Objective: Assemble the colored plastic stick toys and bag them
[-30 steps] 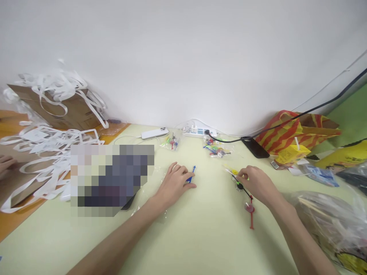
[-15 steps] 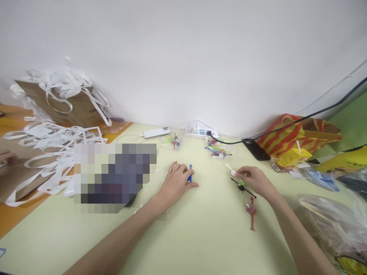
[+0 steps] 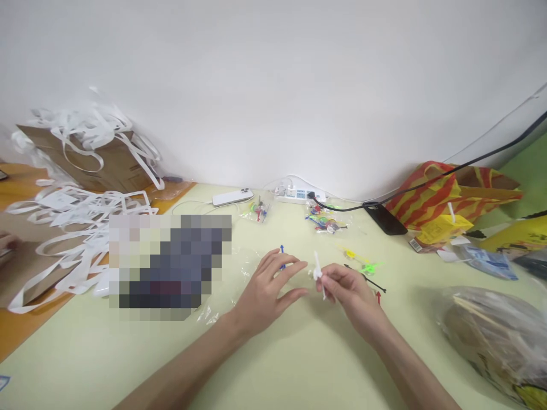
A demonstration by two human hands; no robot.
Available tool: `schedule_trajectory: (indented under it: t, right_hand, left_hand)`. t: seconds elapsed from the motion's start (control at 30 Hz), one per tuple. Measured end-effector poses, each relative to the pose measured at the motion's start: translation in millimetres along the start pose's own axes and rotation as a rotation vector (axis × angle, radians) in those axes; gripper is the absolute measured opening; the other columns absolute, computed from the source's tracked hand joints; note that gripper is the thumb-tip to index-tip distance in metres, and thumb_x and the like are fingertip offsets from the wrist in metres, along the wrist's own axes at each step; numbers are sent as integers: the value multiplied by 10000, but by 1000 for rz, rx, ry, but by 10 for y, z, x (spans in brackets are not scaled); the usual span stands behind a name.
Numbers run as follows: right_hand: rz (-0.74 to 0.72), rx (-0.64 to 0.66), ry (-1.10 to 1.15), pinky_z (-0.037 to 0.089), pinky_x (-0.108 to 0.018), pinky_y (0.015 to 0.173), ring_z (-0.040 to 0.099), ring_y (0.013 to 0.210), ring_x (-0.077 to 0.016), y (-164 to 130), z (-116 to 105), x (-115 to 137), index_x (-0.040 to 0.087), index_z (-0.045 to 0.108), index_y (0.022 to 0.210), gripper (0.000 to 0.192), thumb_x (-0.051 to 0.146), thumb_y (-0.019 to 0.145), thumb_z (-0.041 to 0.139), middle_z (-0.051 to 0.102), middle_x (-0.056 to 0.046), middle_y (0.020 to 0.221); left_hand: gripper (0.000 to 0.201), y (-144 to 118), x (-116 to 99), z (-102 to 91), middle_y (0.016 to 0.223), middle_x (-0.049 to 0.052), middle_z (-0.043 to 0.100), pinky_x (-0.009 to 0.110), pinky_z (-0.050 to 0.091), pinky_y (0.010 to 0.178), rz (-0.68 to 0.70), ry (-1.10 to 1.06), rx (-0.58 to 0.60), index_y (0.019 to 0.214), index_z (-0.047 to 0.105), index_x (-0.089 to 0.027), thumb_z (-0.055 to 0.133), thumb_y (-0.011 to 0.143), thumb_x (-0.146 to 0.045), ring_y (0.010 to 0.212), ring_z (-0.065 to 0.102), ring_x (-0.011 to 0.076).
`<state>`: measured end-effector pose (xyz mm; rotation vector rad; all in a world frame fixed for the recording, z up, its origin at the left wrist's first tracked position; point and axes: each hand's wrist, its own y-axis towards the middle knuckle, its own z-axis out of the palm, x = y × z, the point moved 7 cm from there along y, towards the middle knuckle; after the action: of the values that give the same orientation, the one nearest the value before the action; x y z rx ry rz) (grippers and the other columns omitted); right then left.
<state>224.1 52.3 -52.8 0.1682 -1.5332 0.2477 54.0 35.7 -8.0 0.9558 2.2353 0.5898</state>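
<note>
My right hand (image 3: pixel 345 287) pinches a white plastic arrow spinner (image 3: pixel 317 266) between thumb and fingers, raised over the table. My left hand (image 3: pixel 267 290) faces it from the left, fingers apart and holding nothing. Just beyond the left fingers, a blue arrow piece (image 3: pixel 282 249) lies on the table, partly covered by them. Behind my right hand lie a yellow piece (image 3: pixel 350 254), a green piece (image 3: pixel 370 268) and a black arrow (image 3: pixel 376 283). Only the tip of a red arrow (image 3: pixel 378 296) shows past my right wrist.
Bags of coloured pieces (image 3: pixel 327 222) lie near a power strip (image 3: pixel 299 195) by the wall. A white phone (image 3: pixel 233 197) and a black phone (image 3: pixel 387 219) rest at the back. White straps (image 3: pixel 64 228) lie left, a plastic-wrapped bundle (image 3: pixel 491 330) right. Another person's hand (image 3: pixel 8 242) shows far left.
My right hand has lifted the white spinner off the table and brought it left. My left hand has opened and turned towards it, off the blue piece.
</note>
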Motion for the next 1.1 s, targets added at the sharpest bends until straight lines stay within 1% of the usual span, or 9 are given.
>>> schedule_trajectory:
  t: [0.1,0.2,0.37,0.5,0.63,0.77,0.93,1.0,1.1]
  right_hand:
    - [57,101,175,329,-276,600,452,620,-134,-81,275,-103,188,681,830,324,508,874,706,622,-15,709]
    - [142,138,319,309,-268,597,433,620,-125,-123,390,-178,179,672,801,328,495,845,747,595,-10,698]
    - [249,177,464,240,-260,560,355,601,-108,-164,486,-269,170,651,769,333,469,813,789,540,-1,685]
    - [290,260,564,196,-257,541,300,584,-94,-190,511,-261,161,623,751,305,396,808,809,481,17,661]
    - [293,228,648,181,-243,511,244,539,-73,-176,343,-202,172,593,765,299,374,807,809,450,42,647]
    - [231,58,371,276,-225,512,395,554,-79,-80,121,-202,167,608,762,309,427,850,749,550,10,679]
    - [166,-67,-115,377,-236,491,521,487,-111,173,36,-236,173,615,752,265,396,893,634,614,-1,596]
    - [163,-98,-224,410,-235,478,540,453,-115,292,27,-255,171,627,733,205,319,875,617,628,0,568]
    - [174,-110,-260,421,-229,441,567,415,-124,423,43,-276,169,618,660,210,257,849,595,630,-9,527]
  left_hand:
    - [321,-25,-65,-9,1179,84,677,444,470,1083,0,-129,1,1261,595,-244,656,947,-269,1127,627,220]
    - [216,-23,-63,-15,1138,76,705,392,522,1019,-36,-247,-12,1146,645,-226,660,933,-195,1114,643,212]
    - [158,-32,-49,12,913,33,740,262,575,764,-72,-330,-17,1026,666,-203,674,883,-136,821,699,151]
    - [162,-47,22,-19,862,21,751,239,565,734,-22,-332,12,990,693,-201,658,861,-109,779,705,143]
    - [118,-45,289,-268,838,9,757,217,546,692,-75,-209,-61,942,714,-204,650,872,-133,729,705,128]
    - [110,38,476,-368,908,13,754,251,537,772,-188,-79,-80,982,708,-211,718,881,-255,816,706,148]
    - [159,241,406,83,976,26,745,384,463,941,-88,132,164,1034,690,-226,720,900,-304,972,668,211]
    - [139,292,429,264,1039,46,733,410,442,969,-70,224,260,1020,685,-216,715,902,-283,1040,641,237]
    - [85,322,503,389,1085,65,708,432,413,1014,-80,293,316,984,674,-206,678,926,-268,1074,624,245]
